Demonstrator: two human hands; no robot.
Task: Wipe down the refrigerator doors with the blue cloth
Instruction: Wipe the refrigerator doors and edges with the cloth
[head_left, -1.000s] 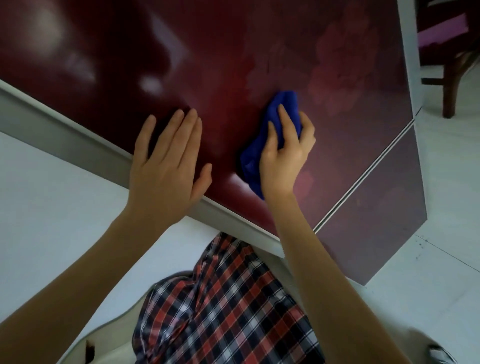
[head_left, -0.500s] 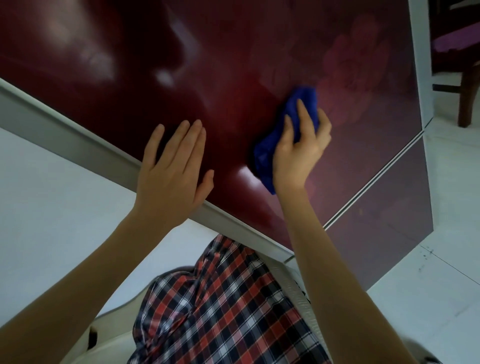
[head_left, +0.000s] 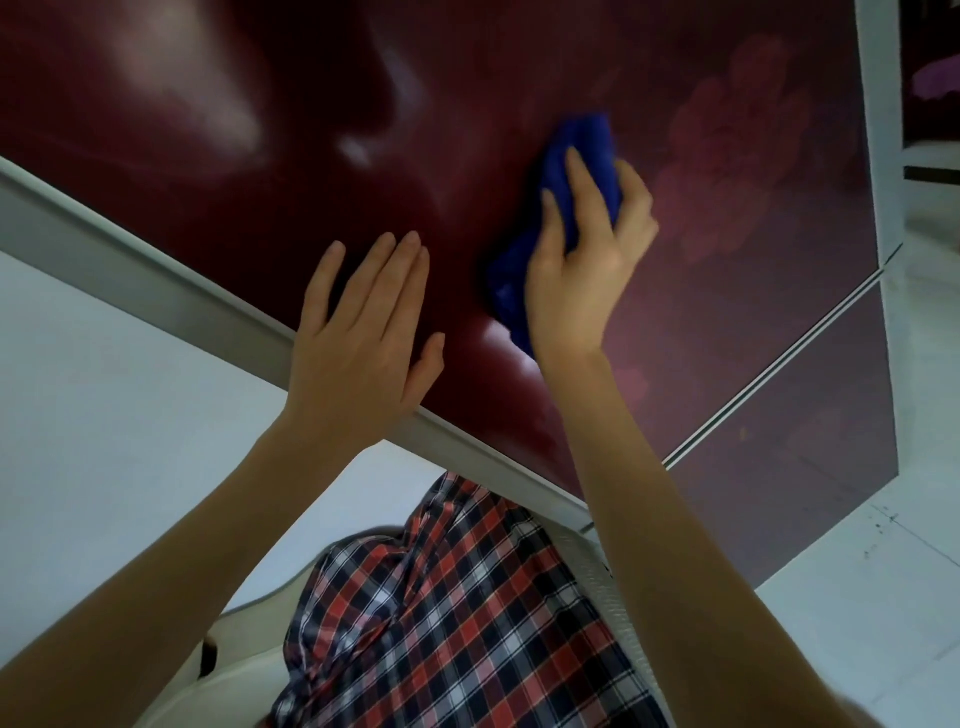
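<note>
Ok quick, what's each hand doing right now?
Left hand: open, flat on the refrigerator door.
Right hand: gripping the blue cloth against that door.

Left hand (head_left: 358, 338) spreads flat, fingers (head_left: 400, 280) straight; right hand (head_left: 582, 260) curls its fingers in a grip.

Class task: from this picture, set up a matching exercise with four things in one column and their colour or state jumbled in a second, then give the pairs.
1 left hand
2 right hand
3 cloth
4 shirt

A red, white and dark checks
B flat on the refrigerator door, fingers straight
C blue, bunched against the door
D grips the cloth

Pairs: 1-B, 2-D, 3-C, 4-A
</note>
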